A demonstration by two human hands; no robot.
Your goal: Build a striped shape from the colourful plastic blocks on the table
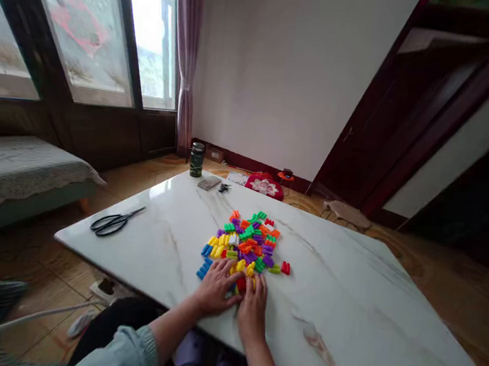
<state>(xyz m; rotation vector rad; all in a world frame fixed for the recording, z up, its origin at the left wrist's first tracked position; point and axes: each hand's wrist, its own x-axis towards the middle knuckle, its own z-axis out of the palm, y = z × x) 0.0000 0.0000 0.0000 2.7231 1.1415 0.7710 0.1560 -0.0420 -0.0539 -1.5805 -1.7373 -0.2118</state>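
Colourful plastic building blocks (247, 244) lie in a loose pile on the white marble-patterned table (324, 296). At the pile's near edge, my left hand (216, 288) curls its fingers over some blocks, with blue blocks (204, 268) just to its left. My right hand (253, 306) is close beside it, fingers bent down and closed. A red block (241, 284) shows between the two hands, gripped by the fingers of both. Yellow blocks (242, 266) touch or nearly touch the fingertips. My fingers hide part of what they hold.
Black-handled scissors (111, 224) lie at the table's left. Toward the far corner stand a dark green bottle (197, 159), a flat phone-like object (209, 183) and keys (223, 188). A covered bed (22, 171) is left of the table; a red cushion (265, 186) lies beyond it.
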